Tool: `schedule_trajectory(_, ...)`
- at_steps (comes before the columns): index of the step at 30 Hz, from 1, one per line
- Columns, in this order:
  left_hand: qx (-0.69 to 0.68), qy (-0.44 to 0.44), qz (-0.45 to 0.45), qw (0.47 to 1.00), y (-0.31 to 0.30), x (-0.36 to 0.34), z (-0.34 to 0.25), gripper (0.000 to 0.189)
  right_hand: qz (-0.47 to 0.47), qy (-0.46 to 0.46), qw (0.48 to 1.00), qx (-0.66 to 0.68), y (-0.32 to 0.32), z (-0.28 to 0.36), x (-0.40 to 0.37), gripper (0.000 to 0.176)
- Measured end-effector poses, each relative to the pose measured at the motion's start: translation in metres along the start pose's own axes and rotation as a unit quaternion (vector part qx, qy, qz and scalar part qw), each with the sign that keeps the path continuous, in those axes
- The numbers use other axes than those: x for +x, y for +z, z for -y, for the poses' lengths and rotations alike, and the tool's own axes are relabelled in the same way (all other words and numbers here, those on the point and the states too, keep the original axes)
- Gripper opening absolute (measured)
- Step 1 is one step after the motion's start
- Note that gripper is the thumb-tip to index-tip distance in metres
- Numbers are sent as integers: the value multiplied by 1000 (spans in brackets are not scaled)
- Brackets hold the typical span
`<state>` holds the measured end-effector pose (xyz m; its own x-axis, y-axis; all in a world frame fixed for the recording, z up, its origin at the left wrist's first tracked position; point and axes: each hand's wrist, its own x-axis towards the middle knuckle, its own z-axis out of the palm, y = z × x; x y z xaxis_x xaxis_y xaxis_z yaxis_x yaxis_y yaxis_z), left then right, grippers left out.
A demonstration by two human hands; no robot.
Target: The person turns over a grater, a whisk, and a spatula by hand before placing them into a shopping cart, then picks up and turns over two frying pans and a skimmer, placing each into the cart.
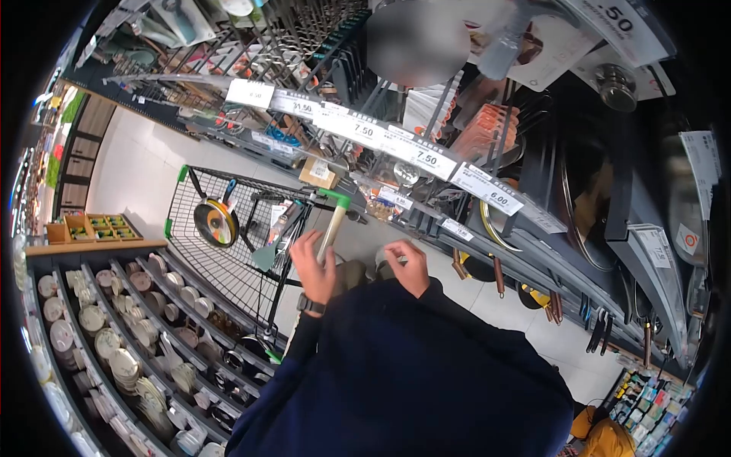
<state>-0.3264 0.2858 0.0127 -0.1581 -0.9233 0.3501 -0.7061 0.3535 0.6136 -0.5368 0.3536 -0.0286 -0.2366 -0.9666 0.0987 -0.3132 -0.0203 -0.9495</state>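
My left hand (314, 270), with a dark watch at the wrist, is raised beside the pale handle bar (333, 227) of a shopping cart. Its fingers are apart and overlap the lower end of the bar in this view. To the right, my right hand (410, 266) hovers in front of my body, fingers loosely bent and holding nothing. The wire shopping cart (255, 293) has green corners. A frying pan (216, 222) with a printed label lies inside it. Nearer the handle is a grey-green spatula (266, 257) with a flat blade.
Shelving with price tags (426, 158) runs along the right, hung with packaged utensils. Pans with brown handles (499, 276) hang lower down. Racks of stacked bowls and plates (126, 365) stand at lower left. A yellow-brown bag or garment (608, 438) shows at bottom right.
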Motion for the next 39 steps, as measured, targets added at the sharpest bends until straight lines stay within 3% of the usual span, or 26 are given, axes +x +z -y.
schedule_trajectory(4, 94, -50, -17, 994, -21, -38, 28, 48, 112, -40, 992, 33, 28, 22, 10, 5)
schedule_trajectory(5, 107, -71, 3, 992, -22, -48, 37, 59, 119, -41, 991, 34, 37, 26, 13, 5)
schedule_trajectory(10, 141, -116, 4, 983, -32, -88, 58, 74, 164, -226, 960, -5, 87, 40, 34, 7)
schedule_trajectory(12, 136, -148, 15, 979, -38, -109, 64, 81, 214, -224, 951, -2, 108, 37, 40, 7)
schedule_trajectory(15, 159, -192, 31, 968, -43, -151, 81, 85, 248, -301, 919, -64, 145, 15, 56, 9)
schedule_trajectory(18, 211, -230, 51, 949, -55, -190, 99, 89, 245, -344, 899, -117, 173, -6, 76, 10)
schedule_trajectory(20, 266, -281, 81, 918, -68, -202, 108, 90, 258, -351, 889, -142, 180, -10, 88, 10)
schedule_trajectory(22, 258, -279, 48, 924, -72, -201, 112, 89, 243, -352, 879, -212, 183, -10, 96, 11)
schedule_trajectory(30, 280, -312, 0, 908, -85, -181, 113, 91, 248, -340, 873, -248, 206, 1, 94, 21)
schedule_trajectory(39, 221, -253, 123, 934, -126, -155, 186, 106, 276, -305, 870, -270, 256, 11, 109, 19)
